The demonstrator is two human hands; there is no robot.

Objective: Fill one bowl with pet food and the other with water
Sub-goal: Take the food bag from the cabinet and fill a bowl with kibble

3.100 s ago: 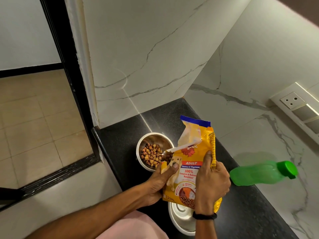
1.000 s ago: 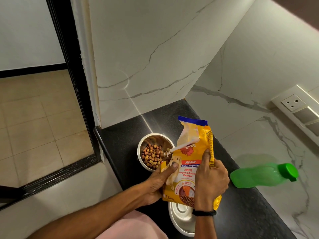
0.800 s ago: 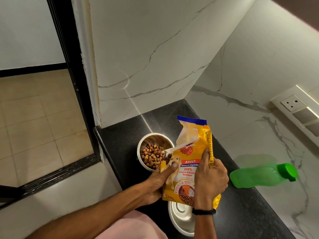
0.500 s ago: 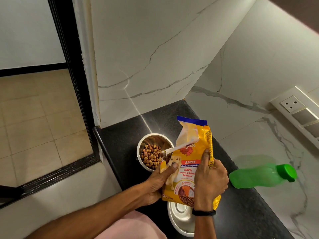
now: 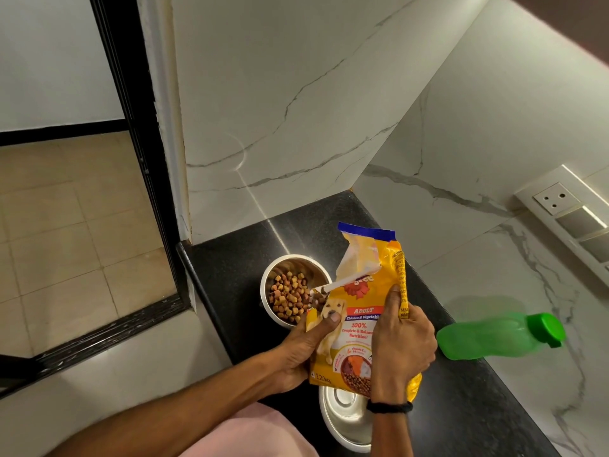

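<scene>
A yellow pet food bag (image 5: 362, 311) with a torn blue top is held upright over the black counter (image 5: 230, 278), its torn corner leaning toward a steel bowl (image 5: 270, 285) that holds brown kibble (image 5: 290, 300). My left hand (image 5: 303, 347) grips the bag's lower left edge, thumb on the front. My right hand (image 5: 400, 341) clasps its right side. A second steel bowl (image 5: 342, 417) sits nearer me, partly hidden by the bag and my right arm; it looks empty. A green water bottle (image 5: 494, 336) with its cap on lies on its side to the right.
White marble walls close the counter's far end and right side. A switch and socket panel (image 5: 566, 212) is on the right wall. The counter's left edge drops to a tiled floor (image 5: 66, 225) beyond a black door frame (image 5: 131, 127).
Hands, bag and bowls stay nearly as they were; the kibble level in the bowl looks the same. Only the camera has shifted slightly.
</scene>
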